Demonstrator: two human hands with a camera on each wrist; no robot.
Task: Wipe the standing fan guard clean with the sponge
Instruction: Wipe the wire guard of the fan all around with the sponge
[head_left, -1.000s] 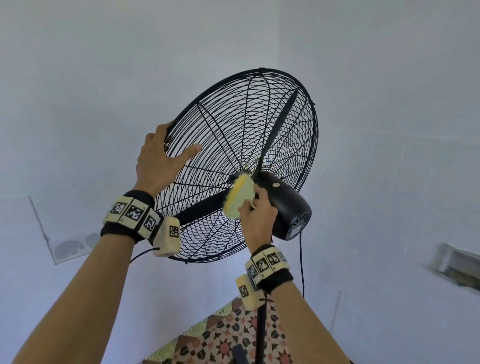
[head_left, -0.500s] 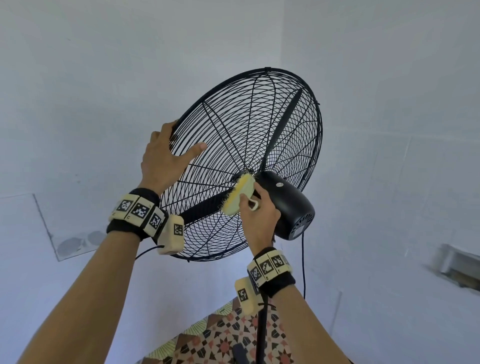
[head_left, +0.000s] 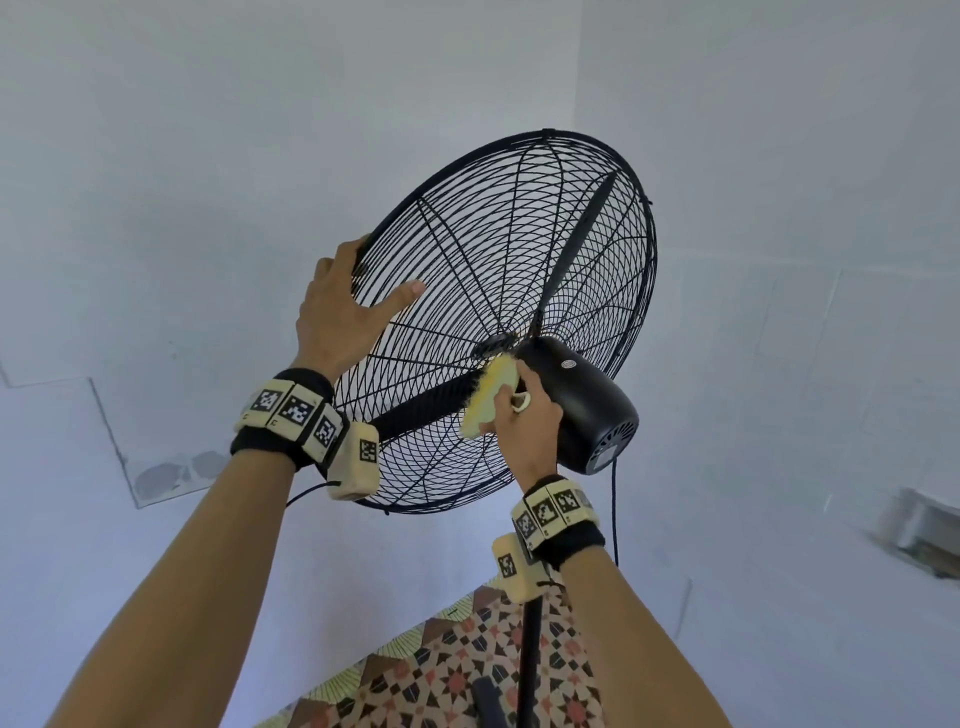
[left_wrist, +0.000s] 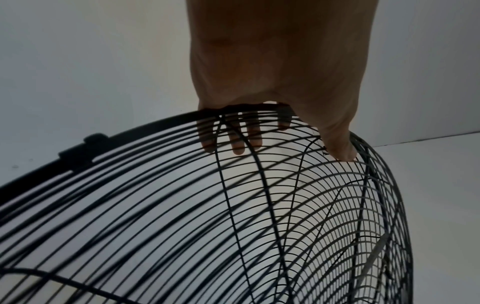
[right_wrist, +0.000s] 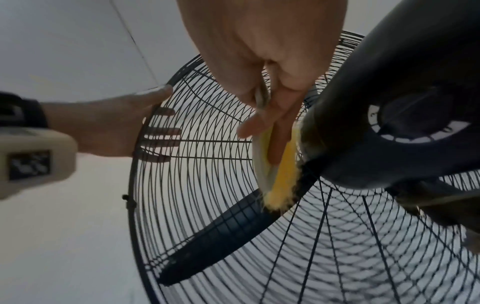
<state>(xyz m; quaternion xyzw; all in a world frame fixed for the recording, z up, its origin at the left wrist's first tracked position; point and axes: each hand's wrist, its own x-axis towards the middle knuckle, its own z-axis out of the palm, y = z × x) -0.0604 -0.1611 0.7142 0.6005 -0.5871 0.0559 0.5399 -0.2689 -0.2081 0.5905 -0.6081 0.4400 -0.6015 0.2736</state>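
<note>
A black wire fan guard (head_left: 519, 249) tilts upward on a standing fan, seen from behind and below. My left hand (head_left: 343, 312) grips its upper-left rim (left_wrist: 155, 123), fingers hooked over the front and thumb (left_wrist: 340, 152) on the rear wires. My right hand (head_left: 524, 415) holds a yellow sponge (head_left: 491, 397) flat against the rear guard (right_wrist: 207, 185) next to the black motor housing (head_left: 582, 405). In the right wrist view the sponge (right_wrist: 280, 181) lies between my fingers and the wires. A dark blade (head_left: 421, 410) shows through the guard.
The fan's black pole (head_left: 530, 660) rises between my forearms, and its cord (head_left: 614, 514) hangs from the motor. Pale walls (head_left: 208, 156) stand close behind the fan. A patterned floor (head_left: 467, 675) lies below. A grey fixture (head_left: 924, 525) sits on the right wall.
The view has shifted slightly, moving the fan and hands rightward in frame. My right hand and the sponge stay beside the motor hub, shifting only slightly. The left hand keeps its grip on the rim.
</note>
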